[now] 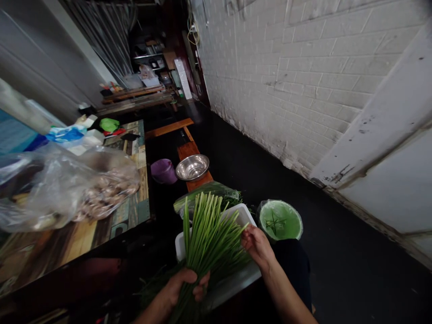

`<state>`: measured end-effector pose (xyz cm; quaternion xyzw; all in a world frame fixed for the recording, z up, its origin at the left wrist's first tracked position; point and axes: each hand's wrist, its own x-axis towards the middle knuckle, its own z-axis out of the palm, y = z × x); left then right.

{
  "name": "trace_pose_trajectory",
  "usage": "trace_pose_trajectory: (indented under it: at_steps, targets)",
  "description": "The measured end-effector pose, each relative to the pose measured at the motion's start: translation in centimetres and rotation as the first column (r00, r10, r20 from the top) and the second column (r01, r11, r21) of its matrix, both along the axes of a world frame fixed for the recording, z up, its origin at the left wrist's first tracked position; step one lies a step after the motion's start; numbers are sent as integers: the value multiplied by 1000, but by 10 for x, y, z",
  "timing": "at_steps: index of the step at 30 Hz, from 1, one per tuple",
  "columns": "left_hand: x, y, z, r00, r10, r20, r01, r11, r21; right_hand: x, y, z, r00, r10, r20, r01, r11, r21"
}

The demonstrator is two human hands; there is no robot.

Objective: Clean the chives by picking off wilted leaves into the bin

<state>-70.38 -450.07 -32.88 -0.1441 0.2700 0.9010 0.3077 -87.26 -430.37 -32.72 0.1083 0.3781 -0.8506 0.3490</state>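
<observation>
A thick bunch of long green stalks, which look like garlic chives (209,234), fans upward in front of me. My left hand (189,283) is wrapped round its lower part. My right hand (254,243) pinches the tip of one stalk at the bunch's right side. Beneath the bunch is a white plastic tub (245,216), mostly covered by the greens. More greens in a clear plastic bag (229,191) lie just behind it. To the right, a green bin (292,220) with a clear liner holds a few green scraps.
A steel bowl (192,167) sits on a wooden bench (189,150), beside a purple bucket (164,171). On the left, a plank table (101,225) carries a clear bag of brownish, mushroom-like pieces (108,193). A white brick wall (286,90) runs along the right.
</observation>
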Motion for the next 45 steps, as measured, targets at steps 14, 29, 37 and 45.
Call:
trace_pose_trajectory:
  at_steps: [14,29,37,45]
  targets:
    - [5,1,-11,996,-61,58,62,998,-10,-48,75,-19,900,-32,-434,182,934,308]
    - [8,7,-1,995,-52,87,54,998,-19,-21,31,1,805,287,-519,-116,935,337]
    - [10,8,1,999,-11,53,14,998,-54,-33,43,-10,765,198,-612,99,904,416]
    - [10,4,0,998,-5,69,11,995,-99,-113,110,-67,756,157,-636,484,520,704]
